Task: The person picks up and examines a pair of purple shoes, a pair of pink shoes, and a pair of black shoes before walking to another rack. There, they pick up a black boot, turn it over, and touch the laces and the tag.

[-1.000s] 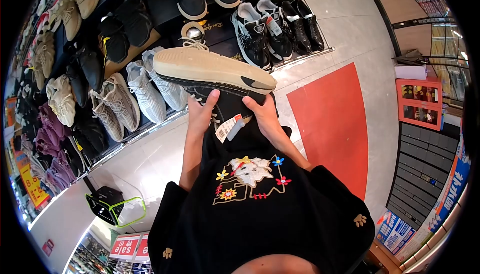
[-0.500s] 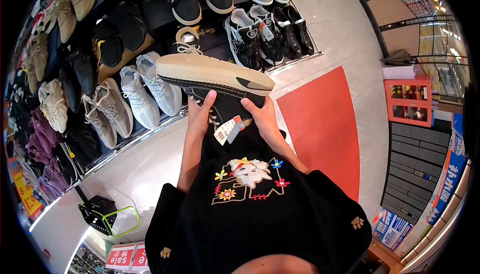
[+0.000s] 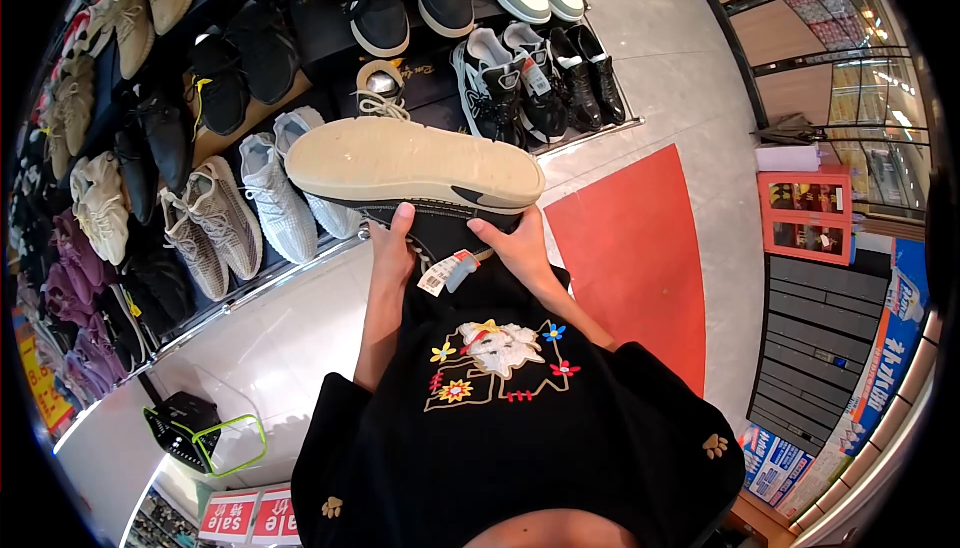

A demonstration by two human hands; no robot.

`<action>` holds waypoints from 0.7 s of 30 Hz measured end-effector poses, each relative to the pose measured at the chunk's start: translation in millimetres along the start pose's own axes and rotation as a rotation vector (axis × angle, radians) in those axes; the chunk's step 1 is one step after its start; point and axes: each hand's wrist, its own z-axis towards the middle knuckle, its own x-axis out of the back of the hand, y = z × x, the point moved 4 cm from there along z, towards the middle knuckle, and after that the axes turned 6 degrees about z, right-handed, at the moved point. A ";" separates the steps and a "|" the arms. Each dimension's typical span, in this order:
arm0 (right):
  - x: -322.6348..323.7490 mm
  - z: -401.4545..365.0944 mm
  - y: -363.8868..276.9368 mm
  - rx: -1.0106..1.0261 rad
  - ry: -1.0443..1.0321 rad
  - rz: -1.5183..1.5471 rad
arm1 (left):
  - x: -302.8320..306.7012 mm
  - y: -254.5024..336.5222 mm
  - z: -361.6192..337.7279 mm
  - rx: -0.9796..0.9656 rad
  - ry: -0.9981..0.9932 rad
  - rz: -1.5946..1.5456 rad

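Both hands hold a black shoe [image 3: 440, 233] in front of the shelves, tipped so that its thick tan sole [image 3: 420, 160] shows. My left hand [image 3: 392, 248] grips the upper on the left side, thumb pressed just below the sole. On the right, my right hand [image 3: 515, 245] is closed around the other end, its thumb lying along the upper. A white price tag [image 3: 440, 276] with some red on it hangs from the shoe between the hands. Behind the sole stands a tan shoe with laces [image 3: 380, 93], partly covered by it.
Shelves on the left hold many pairs, including light grey sneakers [image 3: 270, 193] and black-and-white sneakers [image 3: 490, 78]. A red mat [image 3: 630, 268] lies on the floor at right. A black basket with a green handle [image 3: 190, 433] stands lower left.
The shoe has been rolled in both hands so that more of its sole faces me, with less of the upper showing. It has shifted slightly left. Both hands keep their grip.
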 end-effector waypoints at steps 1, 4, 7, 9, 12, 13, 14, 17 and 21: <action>-0.9 -0.5 -1.9 0.036 -0.014 -0.015 | 1.8 -1.5 0.9 -0.010 -0.039 -0.058; -6.4 -0.5 -5.7 0.090 -0.036 0.004 | 2.6 -0.2 0.4 -0.026 -0.070 -0.134; -8.9 1.0 -7.0 0.148 -0.029 -0.002 | 7.1 2.3 1.6 -0.051 -0.069 -0.054; -10.2 2.4 -9.8 0.194 -0.052 -0.022 | 10.5 -0.4 2.3 -0.022 -0.139 -0.053; -5.8 1.7 0.4 0.109 -0.134 -0.092 | 15.4 -5.8 3.3 -0.045 -0.135 -0.098; -4.0 1.9 1.5 0.113 -0.132 -0.088 | 16.0 -6.4 2.9 -0.054 -0.129 -0.119; -3.2 2.1 -0.2 0.176 -0.158 -0.124 | 16.4 -5.2 3.6 -0.056 -0.136 -0.116; -3.3 3.2 -3.1 0.260 -0.177 -0.157 | 21.4 -4.4 7.7 -0.100 -0.224 -0.091; -3.6 5.2 6.2 0.205 -0.186 -0.099 | 31.1 -2.0 11.7 -0.116 -0.286 -0.098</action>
